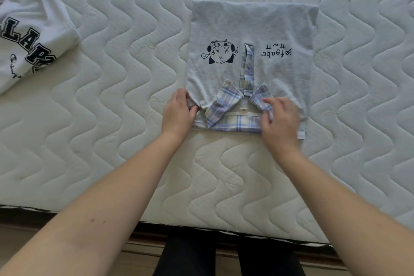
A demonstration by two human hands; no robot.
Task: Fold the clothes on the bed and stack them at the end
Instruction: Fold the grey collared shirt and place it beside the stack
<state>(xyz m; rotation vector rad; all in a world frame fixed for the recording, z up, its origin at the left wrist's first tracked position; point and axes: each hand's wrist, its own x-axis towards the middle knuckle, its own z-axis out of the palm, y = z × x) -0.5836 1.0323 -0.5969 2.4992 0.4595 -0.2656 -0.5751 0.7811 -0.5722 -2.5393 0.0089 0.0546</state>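
A light grey shirt (251,27) with a plaid collar (226,105), a black cartoon print and black lettering lies folded into a rectangle on the mattress, collar end toward me. My left hand (178,111) pinches the near left corner of the shirt. My right hand (280,116) grips the near right edge, with its fingers curled over the right collar point. A white T-shirt (29,29) with big black letters lies spread at the far left.
The quilted white mattress (112,119) fills the view, and its near edge (201,226) runs across the bottom. Below it show a dark bed frame, wooden floor and my dark trouser legs (226,257).
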